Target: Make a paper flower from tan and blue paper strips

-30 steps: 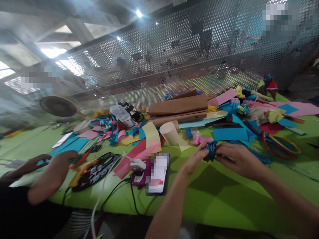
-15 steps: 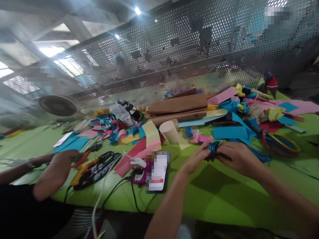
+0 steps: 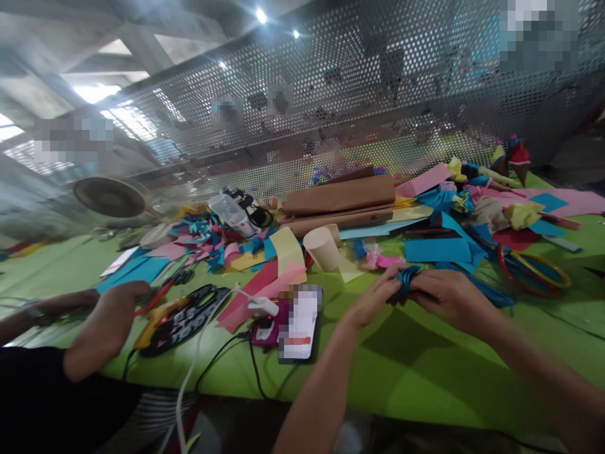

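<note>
Blue rolled paper strip [image 3: 405,279] sits half hidden, pinched between left hand [image 3: 373,299] and right hand [image 3: 449,297] above the green worktop [image 3: 416,366].

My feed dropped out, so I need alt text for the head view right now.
Both hands, left hand and right hand, pinch a small blue paper piece above a green table. Coloured paper scraps, a paper cone and a phone lie around; a co-worker's arm rests at left.

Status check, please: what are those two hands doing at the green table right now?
Left hand and right hand both pinch blue paper. Phone beside, apart.
</note>
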`<state>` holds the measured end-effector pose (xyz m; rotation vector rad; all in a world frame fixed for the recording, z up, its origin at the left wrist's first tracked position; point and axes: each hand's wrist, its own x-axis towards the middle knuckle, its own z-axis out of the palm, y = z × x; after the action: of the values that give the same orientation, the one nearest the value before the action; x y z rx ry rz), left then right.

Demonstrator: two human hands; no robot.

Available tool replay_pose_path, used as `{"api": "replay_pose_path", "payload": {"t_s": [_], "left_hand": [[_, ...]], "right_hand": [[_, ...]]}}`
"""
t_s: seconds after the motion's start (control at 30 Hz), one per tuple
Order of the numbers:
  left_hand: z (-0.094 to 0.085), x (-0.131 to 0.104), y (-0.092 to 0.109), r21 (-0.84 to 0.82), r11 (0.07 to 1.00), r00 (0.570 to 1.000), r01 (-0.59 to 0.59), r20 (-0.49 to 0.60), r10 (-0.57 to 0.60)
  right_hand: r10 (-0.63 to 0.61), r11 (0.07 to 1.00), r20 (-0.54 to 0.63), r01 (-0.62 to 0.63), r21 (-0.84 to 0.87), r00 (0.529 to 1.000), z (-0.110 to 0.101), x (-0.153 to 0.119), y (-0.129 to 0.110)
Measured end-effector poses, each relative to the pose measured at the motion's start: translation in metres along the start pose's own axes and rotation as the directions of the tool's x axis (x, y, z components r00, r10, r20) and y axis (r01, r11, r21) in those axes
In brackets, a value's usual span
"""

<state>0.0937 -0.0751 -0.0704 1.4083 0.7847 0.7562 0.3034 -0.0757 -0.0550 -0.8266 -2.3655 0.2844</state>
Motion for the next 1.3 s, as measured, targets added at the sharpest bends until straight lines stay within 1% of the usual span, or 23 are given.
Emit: {"api": "replay_pose_path", "payload": {"t_s": [0.07, 0.17, 0.27, 0.37, 0.47, 0.7, 0.87, 1.0, 1.17, 1.3], "left_hand": [[0.000, 0.000, -0.001, 0.001, 1.000, 1.000, 0.003, -0.015, -0.003], [-0.001, 0.000, 0.000, -0.018, 1.000, 1.000, 0.001, -0.029, -0.002], [-0.003, -0.001, 0.002, -0.043, 0.999, 1.000, -0.023, -0.011, 0.023], [-0.005, -0.002, 0.002, -0.070, 0.997, 0.999, -0.033, 0.016, 0.034], [-0.008, -0.001, 0.000, -0.100, 0.995, 0.999, -0.012, 0.041, 0.016], [-0.009, 0.000, -0.005, -0.205, 0.977, 0.996, 0.059, 0.071, -0.045], [-0.010, -0.001, -0.003, -0.208, 0.973, 0.992, 0.098, 0.095, -0.079], [-0.010, -0.001, 0.001, -0.198, 0.974, 0.991, 0.109, 0.103, -0.090], [-0.010, -0.002, 0.005, -0.211, 0.970, 0.989, 0.116, 0.119, -0.092], [-0.011, -0.003, 0.006, -0.233, 0.964, 0.987, 0.125, 0.127, -0.098]], "right_hand": [[-0.012, 1.000, -0.005, 0.012, 0.002, 1.000, -0.001, 0.000, 0.000], [-0.043, 0.997, -0.015, 0.043, 0.065, 0.999, -0.005, 0.001, -0.001], [-0.058, 0.988, 0.006, 0.057, 0.143, 0.998, -0.009, 0.001, -0.002], [-0.048, 0.982, 0.034, 0.041, 0.182, 0.998, -0.010, 0.000, -0.003], [-0.035, 0.983, 0.045, 0.026, 0.184, 0.998, -0.009, -0.001, -0.003], [-0.081, 0.980, 0.088, 0.063, 0.191, 0.993, -0.008, 0.000, -0.002], [-0.077, 0.971, 0.094, 0.053, 0.233, 0.993, -0.011, 0.003, -0.007], [-0.067, 0.976, 0.078, 0.050, 0.212, 0.995, -0.010, 0.001, -0.008], [-0.124, 0.971, 0.019, 0.117, 0.211, 0.992, -0.008, 0.001, -0.007], [-0.129, 0.974, 0.008, 0.125, 0.190, 0.992, -0.007, 0.001, -0.007]]}}
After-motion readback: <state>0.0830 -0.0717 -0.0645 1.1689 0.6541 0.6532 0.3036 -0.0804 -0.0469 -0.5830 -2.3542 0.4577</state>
